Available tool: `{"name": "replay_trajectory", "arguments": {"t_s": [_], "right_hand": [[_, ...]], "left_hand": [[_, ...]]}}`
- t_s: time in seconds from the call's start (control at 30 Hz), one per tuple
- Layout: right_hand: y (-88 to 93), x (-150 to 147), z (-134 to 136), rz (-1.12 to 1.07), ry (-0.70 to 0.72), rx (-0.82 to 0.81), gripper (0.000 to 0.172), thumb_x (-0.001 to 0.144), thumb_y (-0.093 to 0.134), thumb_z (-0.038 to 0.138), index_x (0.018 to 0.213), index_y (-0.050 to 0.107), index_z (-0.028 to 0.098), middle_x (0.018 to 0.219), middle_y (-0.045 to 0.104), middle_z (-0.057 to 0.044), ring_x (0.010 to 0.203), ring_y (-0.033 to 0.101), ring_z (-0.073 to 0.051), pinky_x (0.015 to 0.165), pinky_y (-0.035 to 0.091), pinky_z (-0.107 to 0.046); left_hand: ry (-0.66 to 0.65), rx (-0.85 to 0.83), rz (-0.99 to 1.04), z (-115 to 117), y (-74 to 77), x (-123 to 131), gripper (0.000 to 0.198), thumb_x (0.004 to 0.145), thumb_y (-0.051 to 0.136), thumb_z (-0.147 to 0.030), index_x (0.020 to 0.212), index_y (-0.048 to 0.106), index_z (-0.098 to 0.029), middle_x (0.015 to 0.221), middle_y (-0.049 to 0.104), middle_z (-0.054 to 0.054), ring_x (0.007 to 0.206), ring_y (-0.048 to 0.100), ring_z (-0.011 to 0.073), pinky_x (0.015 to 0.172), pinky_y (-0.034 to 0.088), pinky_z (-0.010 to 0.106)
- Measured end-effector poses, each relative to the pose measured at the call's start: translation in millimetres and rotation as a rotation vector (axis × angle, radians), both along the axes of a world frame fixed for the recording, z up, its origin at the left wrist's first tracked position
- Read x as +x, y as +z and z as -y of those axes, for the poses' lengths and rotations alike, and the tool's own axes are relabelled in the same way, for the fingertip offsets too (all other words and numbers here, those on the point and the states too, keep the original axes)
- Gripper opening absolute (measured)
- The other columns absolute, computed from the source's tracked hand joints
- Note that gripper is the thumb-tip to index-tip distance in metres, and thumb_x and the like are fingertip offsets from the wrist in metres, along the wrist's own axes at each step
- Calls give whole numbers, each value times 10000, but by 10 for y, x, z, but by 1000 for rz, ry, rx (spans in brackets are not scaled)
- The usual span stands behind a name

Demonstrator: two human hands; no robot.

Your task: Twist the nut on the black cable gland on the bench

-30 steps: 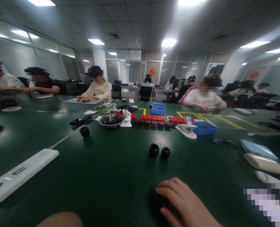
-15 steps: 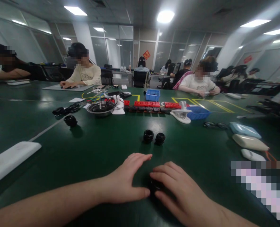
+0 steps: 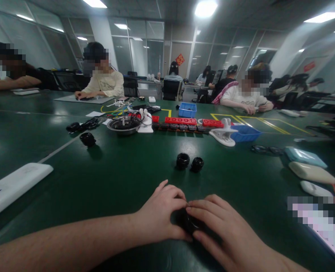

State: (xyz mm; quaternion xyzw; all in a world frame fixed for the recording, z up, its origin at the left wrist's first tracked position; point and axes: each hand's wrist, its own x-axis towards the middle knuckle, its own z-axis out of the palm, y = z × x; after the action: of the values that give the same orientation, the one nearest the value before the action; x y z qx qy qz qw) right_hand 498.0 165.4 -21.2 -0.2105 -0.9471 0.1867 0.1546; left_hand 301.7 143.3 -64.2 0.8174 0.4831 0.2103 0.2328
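My right hand [image 3: 222,230] is curled around a glossy black fitting [image 3: 190,223], held low over the green table in front of me. From the other side, my left hand [image 3: 167,215] pinches the same piece between thumb and fingers, its little finger raised. Most of the piece is hidden by my fingers. Beyond my hands stand two glossy black ring-shaped fittings side by side, a left one [image 3: 182,161] with its hole showing and a right one [image 3: 197,164]. A third, similar fitting [image 3: 87,139] sits farther off to the left.
Across the table run red and black socket strips [image 3: 181,121], a metal bowl [image 3: 123,125], a white clip [image 3: 224,134] and a blue bin [image 3: 245,134]. Glasses [image 3: 266,149] and cases [image 3: 305,157] lie right; a white slab-like device [image 3: 17,187] lies left. Several people sit beyond.
My left hand has moved right and closed its fingers onto the black fitting in my right hand. The whole view has shifted slightly.
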Motion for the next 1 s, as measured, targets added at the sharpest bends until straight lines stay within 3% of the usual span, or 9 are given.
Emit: {"name": "replay_trajectory", "arguments": {"t_s": [0.23,0.47,0.67,0.8,0.87,0.93,1.0], "right_hand": [[48,-30,41,56,40,-8,337,814,509,205,1147,527,161,1149,554,-63,904,472,-222,784,419,-363],[143,-36,75,127,158,-25,306,829,510,230,1129,556,187,1105,592,-31,869,487,-203,754,395,-327],[77,29,104,75,215,23,221,890,394,211,894,615,190,801,627,-37,726,477,-184,670,353,-324],[39,71,54,30,153,72,374,908,281,179,683,580,172,627,566,-35,586,417,-159,605,326,-326],[23,102,-48,45,95,68,412,922,249,221,681,579,168,625,562,-37,572,411,-160,597,332,-330],[-14,139,-196,70,-14,43,425,931,232,309,811,607,152,716,596,-66,636,456,-189,613,362,-344],[-71,173,-345,96,-166,76,436,922,266,380,1089,553,97,902,612,-119,774,499,-238,671,397,-379]], "left_hand": [[29,68,-23,19,0,11,378,589,766,-429,875,626,-224,933,463,16,903,439,204,915,321,426],[34,58,-14,24,-21,6,309,615,747,-364,868,632,-229,926,432,18,881,427,201,864,343,397],[53,22,9,20,-1,-4,393,567,790,-362,912,645,-242,958,430,25,919,424,218,902,338,419],[49,21,7,23,-4,-13,438,568,791,-419,945,639,-256,966,443,24,949,441,228,996,215,512],[56,11,-1,28,-1,-20,441,566,793,-421,944,638,-254,975,448,27,961,448,232,1004,195,532],[47,-4,-14,31,4,-25,451,564,793,-426,951,636,-254,992,451,32,982,449,240,1006,183,550],[30,-17,-30,34,8,-27,471,565,791,-433,972,631,-259,1013,454,36,1010,445,251,1009,156,573]]}}
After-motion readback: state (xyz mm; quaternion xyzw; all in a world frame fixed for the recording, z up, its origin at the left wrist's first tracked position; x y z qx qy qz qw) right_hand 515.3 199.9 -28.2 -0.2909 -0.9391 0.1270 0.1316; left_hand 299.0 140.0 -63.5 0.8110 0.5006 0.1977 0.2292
